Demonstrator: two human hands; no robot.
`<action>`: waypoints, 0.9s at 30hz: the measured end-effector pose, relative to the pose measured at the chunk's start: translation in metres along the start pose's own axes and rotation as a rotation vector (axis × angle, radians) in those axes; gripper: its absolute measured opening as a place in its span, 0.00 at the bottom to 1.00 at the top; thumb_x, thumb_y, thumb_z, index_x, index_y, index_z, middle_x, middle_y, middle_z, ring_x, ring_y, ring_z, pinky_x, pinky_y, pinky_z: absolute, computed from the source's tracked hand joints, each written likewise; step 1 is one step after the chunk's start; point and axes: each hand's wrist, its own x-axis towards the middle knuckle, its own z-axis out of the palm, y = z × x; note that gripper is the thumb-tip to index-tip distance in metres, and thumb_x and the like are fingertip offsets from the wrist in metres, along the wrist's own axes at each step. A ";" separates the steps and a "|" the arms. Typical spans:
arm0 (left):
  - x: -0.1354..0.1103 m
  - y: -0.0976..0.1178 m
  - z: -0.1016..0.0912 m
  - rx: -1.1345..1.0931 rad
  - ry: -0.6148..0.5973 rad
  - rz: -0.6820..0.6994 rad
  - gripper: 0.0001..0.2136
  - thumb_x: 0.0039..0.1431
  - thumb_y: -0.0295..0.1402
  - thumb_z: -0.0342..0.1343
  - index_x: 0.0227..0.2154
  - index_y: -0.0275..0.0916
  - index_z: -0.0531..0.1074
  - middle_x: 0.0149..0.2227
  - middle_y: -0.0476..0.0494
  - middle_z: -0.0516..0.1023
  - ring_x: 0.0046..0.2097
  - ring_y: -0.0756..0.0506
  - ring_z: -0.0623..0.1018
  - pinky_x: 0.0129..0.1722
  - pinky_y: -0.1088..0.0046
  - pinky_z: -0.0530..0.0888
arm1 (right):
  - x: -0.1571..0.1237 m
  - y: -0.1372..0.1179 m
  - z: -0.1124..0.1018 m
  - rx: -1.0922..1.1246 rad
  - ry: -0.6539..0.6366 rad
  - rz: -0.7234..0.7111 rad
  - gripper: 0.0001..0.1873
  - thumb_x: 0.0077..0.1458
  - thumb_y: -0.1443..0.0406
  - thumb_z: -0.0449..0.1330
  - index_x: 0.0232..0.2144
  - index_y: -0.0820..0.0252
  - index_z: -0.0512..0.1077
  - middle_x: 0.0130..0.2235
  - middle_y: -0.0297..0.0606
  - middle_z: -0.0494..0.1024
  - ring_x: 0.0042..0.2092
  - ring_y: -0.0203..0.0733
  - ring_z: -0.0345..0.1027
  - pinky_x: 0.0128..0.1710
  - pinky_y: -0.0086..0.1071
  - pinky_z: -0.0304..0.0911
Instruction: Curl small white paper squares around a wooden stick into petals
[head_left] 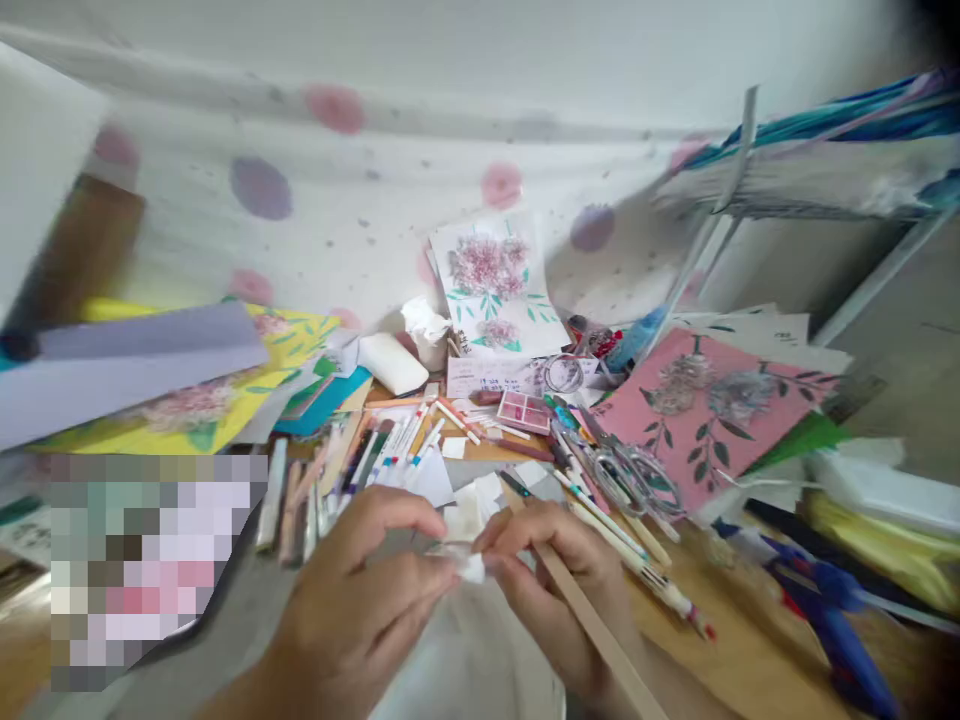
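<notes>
A small white piece, perhaps paper (472,568), sits between the fingertips of both hands, low in the middle of the head view. My left hand (367,585) is closed in a pinch, thumb and finger at the left end of the piece. Across from it, my right hand (559,570) pinches the other end. A flat wooden stick (592,625) also runs through my right hand, slanting down to the lower right. Under the hands lies a whitish sheet (480,660), blurred by motion. The exact shape of the white piece is hard to make out.
Many markers (409,435) crowd the table beyond my hands. To the right lie scissors (637,480), a pink flower picture (675,420) and a blue glue gun (829,610). A white flower picture (499,290) leans at the back. Yellow paper (232,400) lies left, above a pixelated area.
</notes>
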 end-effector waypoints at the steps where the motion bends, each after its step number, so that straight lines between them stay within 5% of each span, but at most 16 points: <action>1: 0.000 0.001 -0.001 0.004 -0.014 0.016 0.12 0.58 0.14 0.52 0.35 0.38 0.72 0.44 0.48 0.68 0.45 0.50 0.72 0.46 0.75 0.67 | 0.001 0.001 -0.001 -0.005 0.018 0.036 0.10 0.47 0.76 0.60 0.24 0.56 0.70 0.26 0.31 0.80 0.27 0.35 0.75 0.23 0.22 0.61; 5: 0.001 0.000 -0.005 -0.089 -0.035 -0.110 0.11 0.56 0.17 0.53 0.32 0.42 0.71 0.41 0.49 0.74 0.42 0.49 0.77 0.44 0.75 0.71 | 0.011 0.013 -0.010 -0.093 0.075 0.174 0.04 0.50 0.70 0.60 0.26 0.56 0.69 0.27 0.33 0.79 0.29 0.38 0.73 0.28 0.27 0.66; 10: 0.006 -0.014 -0.004 -0.374 0.139 -0.636 0.05 0.58 0.26 0.56 0.29 0.43 0.70 0.27 0.55 0.77 0.30 0.52 0.77 0.29 0.83 0.73 | 0.029 0.046 -0.026 -0.196 -0.040 0.281 0.06 0.47 0.71 0.61 0.22 0.58 0.71 0.20 0.29 0.73 0.20 0.34 0.63 0.20 0.25 0.57; 13: 0.010 -0.017 -0.001 -0.469 0.155 -0.808 0.01 0.56 0.31 0.59 0.32 0.43 0.73 0.24 0.56 0.75 0.27 0.52 0.75 0.26 0.85 0.71 | 0.030 0.059 -0.028 -0.250 -0.147 0.283 0.07 0.40 0.75 0.64 0.19 0.59 0.73 0.16 0.27 0.70 0.19 0.34 0.61 0.20 0.26 0.56; 18: 0.016 -0.007 0.000 -0.380 -0.011 -0.772 0.06 0.55 0.35 0.59 0.27 0.40 0.77 0.24 0.51 0.78 0.27 0.49 0.76 0.25 0.80 0.71 | 0.020 0.033 -0.023 -0.232 -0.115 0.188 0.04 0.53 0.68 0.62 0.33 0.57 0.75 0.34 0.39 0.81 0.36 0.44 0.74 0.36 0.35 0.67; 22: 0.011 0.001 -0.001 -0.259 -0.064 -0.646 0.05 0.55 0.35 0.60 0.27 0.42 0.76 0.23 0.53 0.78 0.25 0.49 0.76 0.25 0.78 0.70 | 0.012 0.002 -0.016 0.094 -0.165 0.040 0.06 0.53 0.70 0.64 0.34 0.53 0.72 0.34 0.34 0.81 0.35 0.39 0.76 0.37 0.30 0.70; 27: 0.002 0.008 0.001 -0.255 -0.026 -0.598 0.05 0.58 0.34 0.59 0.27 0.44 0.73 0.24 0.56 0.78 0.27 0.50 0.76 0.28 0.77 0.68 | 0.005 -0.006 -0.005 0.101 -0.182 0.035 0.11 0.46 0.71 0.68 0.30 0.54 0.71 0.30 0.32 0.78 0.31 0.38 0.74 0.32 0.28 0.69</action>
